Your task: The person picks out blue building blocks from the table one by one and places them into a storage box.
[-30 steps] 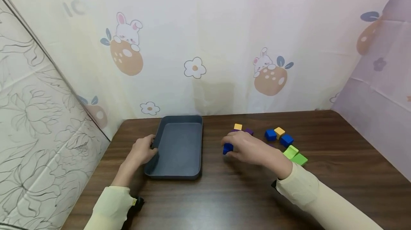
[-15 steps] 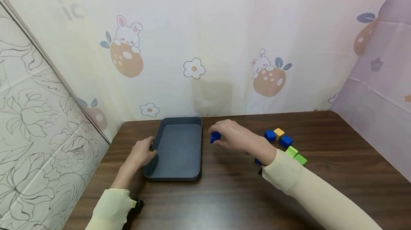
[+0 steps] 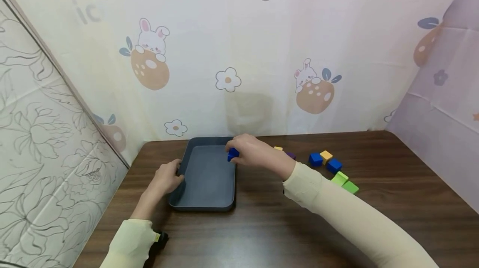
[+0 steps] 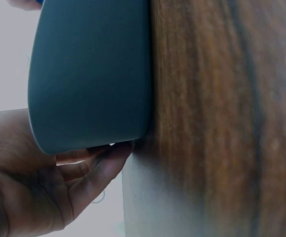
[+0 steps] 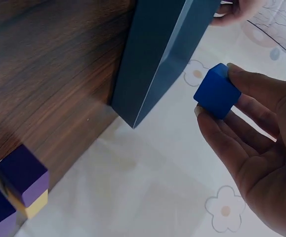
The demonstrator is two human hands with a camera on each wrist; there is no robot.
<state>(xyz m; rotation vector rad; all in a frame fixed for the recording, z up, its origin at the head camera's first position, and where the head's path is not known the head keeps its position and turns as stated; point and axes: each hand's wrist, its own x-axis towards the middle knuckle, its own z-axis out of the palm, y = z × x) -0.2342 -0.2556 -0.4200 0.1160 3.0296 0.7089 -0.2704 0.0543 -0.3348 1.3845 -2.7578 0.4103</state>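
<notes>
A dark grey rectangular tray (image 3: 207, 176) lies on the wooden table, left of centre. My left hand (image 3: 167, 178) holds its left side; in the left wrist view the fingers (image 4: 96, 180) lie against the tray wall. Over the tray's far right rim, my right hand (image 3: 252, 153) pinches a blue cube (image 5: 217, 92) between thumb and fingertips. The right wrist view shows the cube raised clear of the tray. Part of the tray's right rim is hidden behind the right hand.
Right of the tray lie blue cubes (image 3: 315, 159), a yellow cube (image 3: 326, 156) and light green blocks (image 3: 339, 178). Purple cubes (image 5: 24, 175) and another yellow block (image 3: 278, 148) sit nearer the tray, partly behind the right forearm. A printed curtain (image 3: 262, 106) stands behind the table.
My right hand has carried the blue cube left and up, from beside the purple and yellow blocks to above the tray's right rim. The left hand and tray have stayed put.
</notes>
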